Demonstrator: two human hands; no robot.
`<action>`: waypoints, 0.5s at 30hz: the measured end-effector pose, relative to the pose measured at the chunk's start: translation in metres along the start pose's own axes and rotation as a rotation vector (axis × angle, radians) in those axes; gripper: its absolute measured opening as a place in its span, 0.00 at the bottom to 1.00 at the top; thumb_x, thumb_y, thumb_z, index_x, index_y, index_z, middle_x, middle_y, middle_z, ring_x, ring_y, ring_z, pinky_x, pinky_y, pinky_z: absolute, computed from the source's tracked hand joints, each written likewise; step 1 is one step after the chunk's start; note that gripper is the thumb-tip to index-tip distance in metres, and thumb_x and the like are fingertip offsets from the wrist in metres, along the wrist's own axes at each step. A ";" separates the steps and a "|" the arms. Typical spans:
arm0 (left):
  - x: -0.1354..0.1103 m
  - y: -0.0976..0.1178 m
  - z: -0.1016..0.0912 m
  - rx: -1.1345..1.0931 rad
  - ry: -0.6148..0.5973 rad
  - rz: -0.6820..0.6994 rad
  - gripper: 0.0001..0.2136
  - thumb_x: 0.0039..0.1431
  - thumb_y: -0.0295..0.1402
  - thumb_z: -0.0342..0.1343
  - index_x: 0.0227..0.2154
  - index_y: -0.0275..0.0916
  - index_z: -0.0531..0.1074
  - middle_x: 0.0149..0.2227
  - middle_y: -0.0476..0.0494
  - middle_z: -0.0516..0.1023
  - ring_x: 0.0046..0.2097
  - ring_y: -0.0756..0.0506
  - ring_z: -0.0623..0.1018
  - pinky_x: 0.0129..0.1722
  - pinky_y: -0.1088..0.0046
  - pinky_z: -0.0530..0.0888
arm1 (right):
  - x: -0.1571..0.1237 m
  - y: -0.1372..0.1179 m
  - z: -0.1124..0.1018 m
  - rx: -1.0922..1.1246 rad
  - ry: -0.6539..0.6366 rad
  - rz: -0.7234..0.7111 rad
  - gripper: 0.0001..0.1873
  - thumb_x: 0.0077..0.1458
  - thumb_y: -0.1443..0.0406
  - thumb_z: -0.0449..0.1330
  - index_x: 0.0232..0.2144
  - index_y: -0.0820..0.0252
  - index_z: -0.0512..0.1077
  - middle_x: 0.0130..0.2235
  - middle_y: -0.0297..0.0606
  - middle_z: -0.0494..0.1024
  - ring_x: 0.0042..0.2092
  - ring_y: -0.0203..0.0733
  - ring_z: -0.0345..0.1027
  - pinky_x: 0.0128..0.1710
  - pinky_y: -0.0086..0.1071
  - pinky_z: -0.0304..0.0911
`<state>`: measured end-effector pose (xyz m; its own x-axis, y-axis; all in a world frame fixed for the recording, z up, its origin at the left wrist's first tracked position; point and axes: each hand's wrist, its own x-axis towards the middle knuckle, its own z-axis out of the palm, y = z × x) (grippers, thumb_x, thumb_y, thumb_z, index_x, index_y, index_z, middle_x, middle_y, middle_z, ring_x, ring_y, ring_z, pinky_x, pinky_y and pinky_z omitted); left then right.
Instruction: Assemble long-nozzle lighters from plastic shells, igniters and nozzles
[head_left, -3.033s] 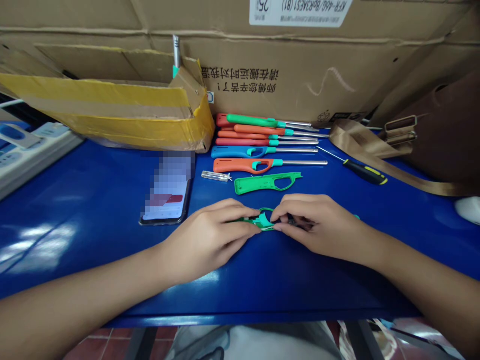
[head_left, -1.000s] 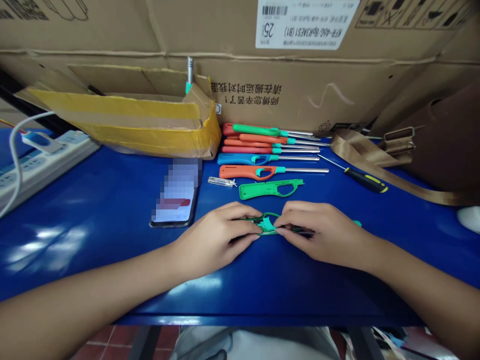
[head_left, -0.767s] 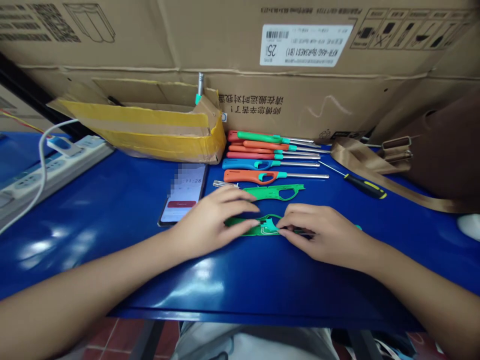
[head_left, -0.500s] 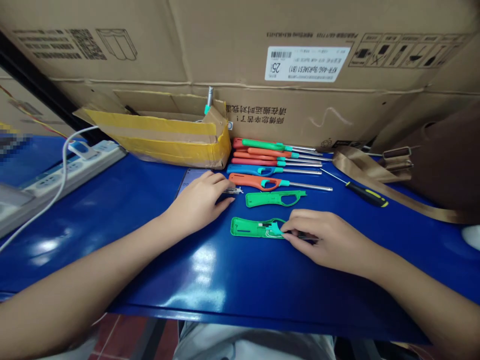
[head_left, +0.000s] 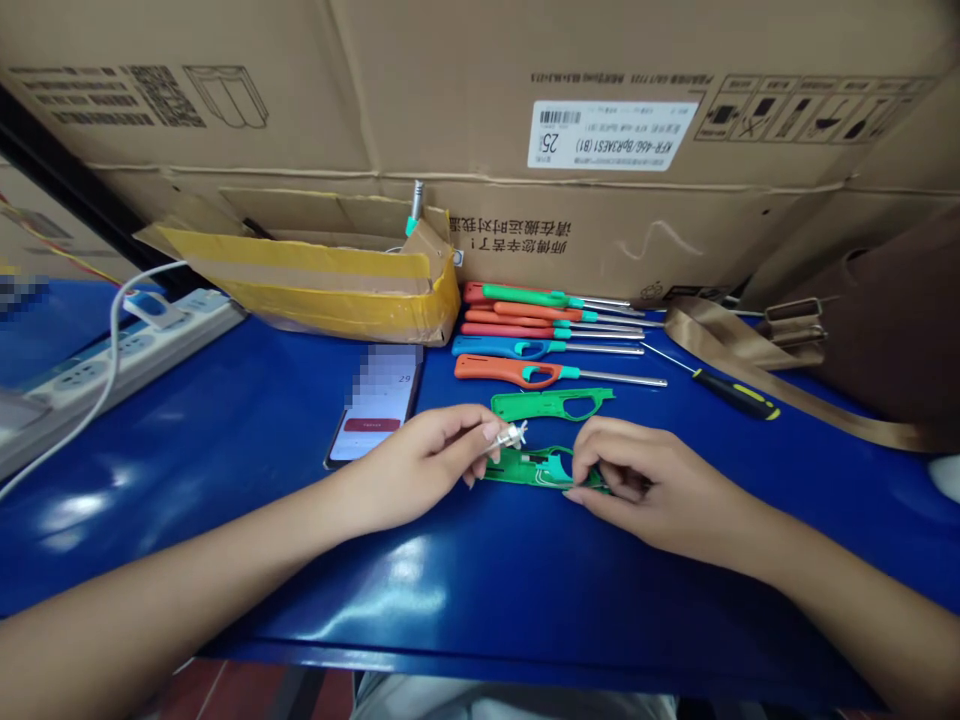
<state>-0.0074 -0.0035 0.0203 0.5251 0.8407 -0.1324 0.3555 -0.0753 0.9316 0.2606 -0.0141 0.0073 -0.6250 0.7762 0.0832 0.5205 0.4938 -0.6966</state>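
My left hand (head_left: 427,462) pinches a small clear gas tube with a metal tip (head_left: 508,437) just above the open green lighter shell (head_left: 525,466) on the blue table (head_left: 225,450). My right hand (head_left: 637,483) is closed on the right part of that shell, fingers over its teal trigger and the metal rod. A second green shell half (head_left: 551,403) lies flat just behind.
Several finished long lighters (head_left: 540,330) in orange, red, blue and green lie in a row behind. A phone (head_left: 379,405) lies left of the shells. A taped cardboard box (head_left: 315,275), a power strip (head_left: 120,345), a black-handled screwdriver (head_left: 731,393) and a brown strap (head_left: 750,350) surround them.
My left hand left the shell, reached back to the clear tube beside the phone, picked it up and brought it to the shell. My right hand stayed on the shell.
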 end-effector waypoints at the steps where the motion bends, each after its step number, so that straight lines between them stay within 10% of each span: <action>1: 0.000 0.000 0.002 -0.053 -0.018 -0.017 0.16 0.72 0.41 0.47 0.36 0.35 0.73 0.29 0.51 0.70 0.31 0.51 0.71 0.33 0.76 0.71 | 0.001 -0.001 0.001 0.027 0.002 0.029 0.05 0.62 0.64 0.62 0.33 0.57 0.72 0.37 0.34 0.73 0.25 0.29 0.56 0.25 0.27 0.56; 8: 0.003 -0.007 0.009 -0.111 0.034 -0.045 0.14 0.67 0.41 0.56 0.43 0.34 0.80 0.31 0.48 0.76 0.29 0.51 0.72 0.31 0.76 0.72 | 0.004 -0.005 0.004 0.216 0.001 0.243 0.08 0.62 0.60 0.62 0.35 0.57 0.76 0.22 0.26 0.62 0.22 0.30 0.54 0.20 0.26 0.50; 15: 0.004 -0.008 0.016 -0.158 0.036 -0.013 0.11 0.65 0.36 0.60 0.42 0.34 0.83 0.32 0.46 0.79 0.28 0.53 0.75 0.30 0.78 0.75 | 0.004 -0.005 0.004 0.230 0.019 0.155 0.07 0.63 0.64 0.60 0.37 0.57 0.79 0.36 0.35 0.75 0.27 0.29 0.61 0.23 0.25 0.56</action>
<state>0.0039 -0.0084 0.0069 0.4921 0.8600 -0.1349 0.2345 0.0183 0.9720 0.2533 -0.0148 0.0087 -0.5360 0.8438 -0.0252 0.4617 0.2680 -0.8456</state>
